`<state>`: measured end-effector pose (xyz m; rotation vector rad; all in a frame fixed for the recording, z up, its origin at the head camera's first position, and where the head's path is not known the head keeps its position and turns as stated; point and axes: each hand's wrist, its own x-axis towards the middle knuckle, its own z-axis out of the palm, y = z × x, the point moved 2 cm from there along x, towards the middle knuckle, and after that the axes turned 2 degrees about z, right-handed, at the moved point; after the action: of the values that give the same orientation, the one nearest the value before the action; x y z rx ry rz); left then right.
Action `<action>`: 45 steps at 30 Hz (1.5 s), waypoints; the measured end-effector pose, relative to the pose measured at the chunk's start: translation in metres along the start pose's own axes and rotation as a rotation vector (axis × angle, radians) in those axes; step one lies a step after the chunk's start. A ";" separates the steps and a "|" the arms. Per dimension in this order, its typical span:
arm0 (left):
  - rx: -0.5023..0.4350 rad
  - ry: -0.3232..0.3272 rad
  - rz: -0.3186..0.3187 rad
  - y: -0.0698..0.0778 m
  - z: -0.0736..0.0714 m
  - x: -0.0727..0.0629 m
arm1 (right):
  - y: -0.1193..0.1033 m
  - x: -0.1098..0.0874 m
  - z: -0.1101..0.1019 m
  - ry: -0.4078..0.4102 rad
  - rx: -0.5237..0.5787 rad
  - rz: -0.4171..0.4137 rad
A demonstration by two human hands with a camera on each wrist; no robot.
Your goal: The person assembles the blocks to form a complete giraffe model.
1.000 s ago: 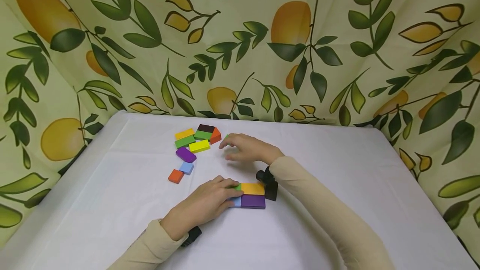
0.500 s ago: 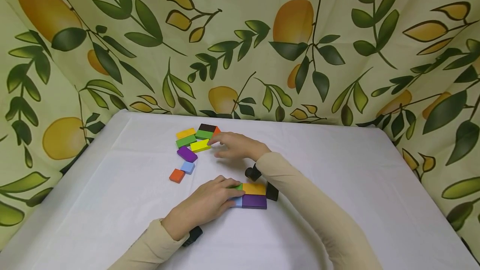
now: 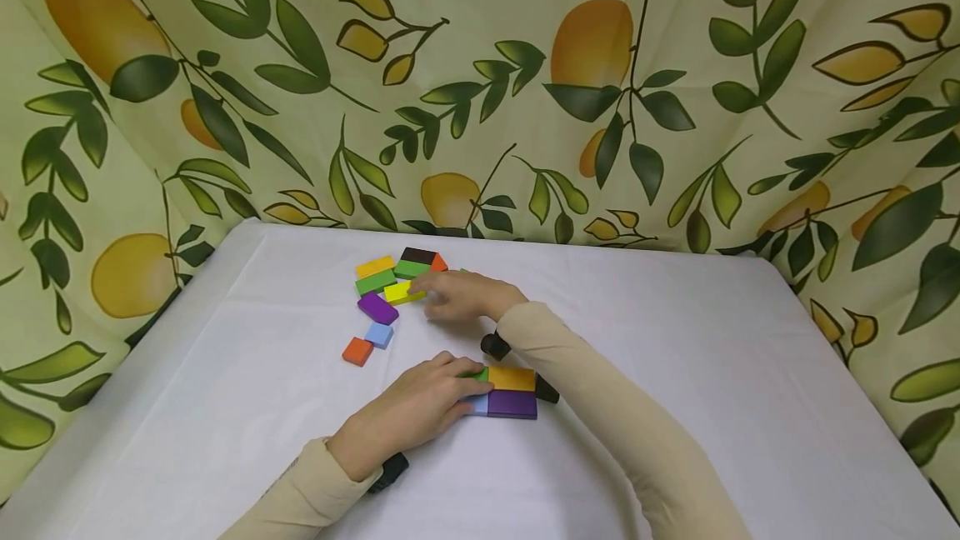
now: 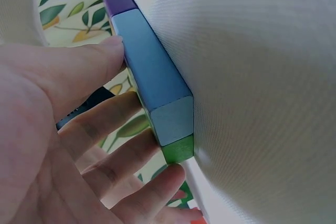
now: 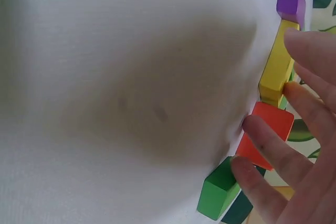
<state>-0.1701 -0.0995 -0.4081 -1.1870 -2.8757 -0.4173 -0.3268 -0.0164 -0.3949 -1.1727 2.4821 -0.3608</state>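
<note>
My left hand (image 3: 416, 407) rests over the left end of a flat two-row group of wooden blocks. Its fingers lie on a green block (image 3: 480, 374), and in the left wrist view the thumb touches the edge of a light blue block (image 4: 152, 66). Beside these lie an orange-yellow block (image 3: 512, 379) and a purple block (image 3: 513, 405). Farther back, my right hand (image 3: 468, 297) reaches to a yellow block (image 3: 397, 293), thumb and index fingertips at its edges. In the right wrist view other fingertips hover by an orange-red block (image 5: 270, 129) and a green block (image 5: 218, 195).
Around the yellow block lie a dark brown block (image 3: 418, 255), a second purple block (image 3: 378, 308) and several others. A small blue block (image 3: 379, 335) and a red one (image 3: 357, 351) lie nearer. A dark block (image 3: 547, 391) stands at the group's right end.
My right hand has moved left and down onto the yellow block, covering its right end. The left hand stays on the grouped blocks, and the dark block is now partly behind the right sleeve.
</note>
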 end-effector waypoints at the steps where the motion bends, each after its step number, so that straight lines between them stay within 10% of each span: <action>1: -0.001 -0.001 0.000 0.000 0.000 0.000 | 0.000 0.000 0.001 -0.009 -0.017 0.004; 45: -0.031 -0.015 -0.022 0.001 0.000 0.002 | 0.002 -0.019 -0.001 0.035 -0.047 0.142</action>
<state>-0.1708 -0.0980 -0.4078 -1.1693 -2.9074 -0.4578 -0.3177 -0.0002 -0.3903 -1.0082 2.5989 -0.2872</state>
